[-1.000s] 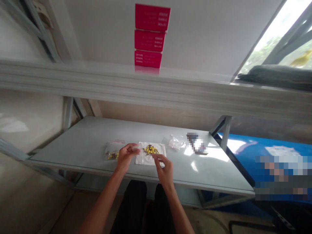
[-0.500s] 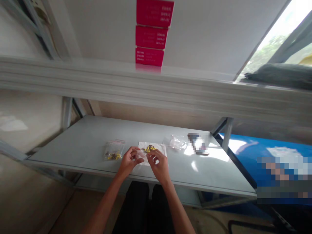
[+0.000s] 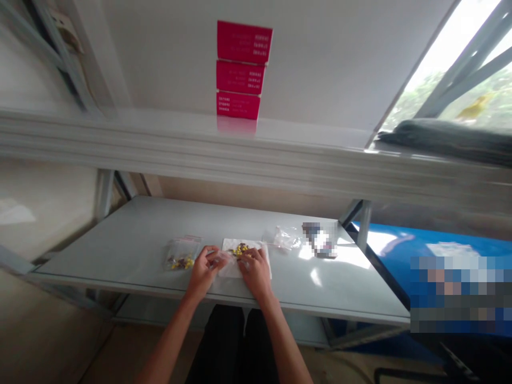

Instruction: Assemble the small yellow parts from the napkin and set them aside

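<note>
My left hand pinches a clear plastic bag that hangs open toward the right, above the edge of a white sheet. On that sheet lies a small heap of yellow and dark brown pieces, too small to name. My right hand is at the near side of the heap, fingers curled down onto it; whatever lies between the fingertips is hidden. To the left of my left hand, a zip bag with similar yellow and dark pieces lies flat on the table.
Clear plastic bags lie right of the sheet on the grey table. A blurred object is beyond them. Red boxes are stacked on the shelf above. A blue table stands at the right.
My right hand has lowered onto the heap, its fingers closer together. The left hand has shifted slightly back from the heap with the bag. The camera view has tilted up a little.
</note>
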